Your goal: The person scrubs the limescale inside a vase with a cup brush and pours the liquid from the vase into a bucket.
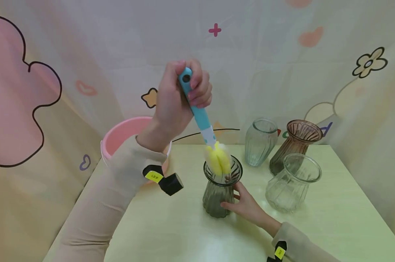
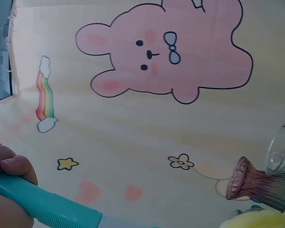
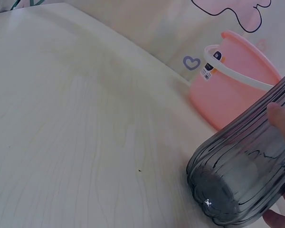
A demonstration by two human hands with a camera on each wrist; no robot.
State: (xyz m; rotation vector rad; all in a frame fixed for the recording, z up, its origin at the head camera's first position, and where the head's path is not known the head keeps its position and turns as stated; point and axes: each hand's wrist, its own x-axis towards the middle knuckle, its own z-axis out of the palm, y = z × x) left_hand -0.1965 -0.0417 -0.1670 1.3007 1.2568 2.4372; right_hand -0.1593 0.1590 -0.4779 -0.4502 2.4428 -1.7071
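Observation:
My left hand grips the teal handle of a bottle brush, raised over the table. The brush's yellow and white sponge head points down at the mouth of a dark grey ribbed glass vase; its lower end appears within the rim. My right hand holds that vase low on its right side, thumb in front and fingers behind. In the right wrist view, the vase shows its scalloped base and part of the thumb. In the left wrist view the teal handle lies in the curled fingers.
To the right on the pale table stand a bluish glass vase, a brown ribbed vase and a clear vase. A pink bucket with a white handle is at back left, partly behind my left arm. A printed curtain encloses the table.

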